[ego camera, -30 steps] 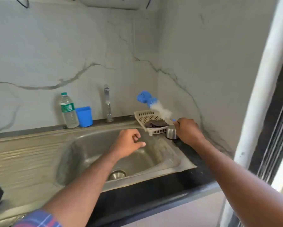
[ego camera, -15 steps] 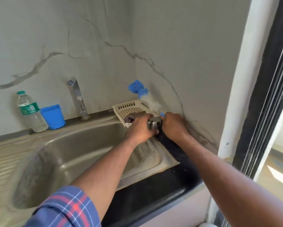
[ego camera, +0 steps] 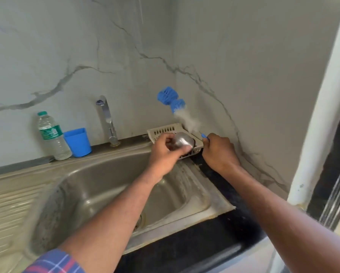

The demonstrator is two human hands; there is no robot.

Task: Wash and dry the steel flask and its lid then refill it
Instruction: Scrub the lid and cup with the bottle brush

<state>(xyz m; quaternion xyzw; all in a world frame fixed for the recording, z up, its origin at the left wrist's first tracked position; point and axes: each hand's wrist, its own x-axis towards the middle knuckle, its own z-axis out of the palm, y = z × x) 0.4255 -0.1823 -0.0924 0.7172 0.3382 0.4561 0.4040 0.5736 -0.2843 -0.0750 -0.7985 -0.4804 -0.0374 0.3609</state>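
Steel lid, gripped in the left hand above the basket. Right hand, just beside, curls around the blue handle of the bottle brush. Step judged: fetching tools before washing; next, carry both over the sink, toward the tap.
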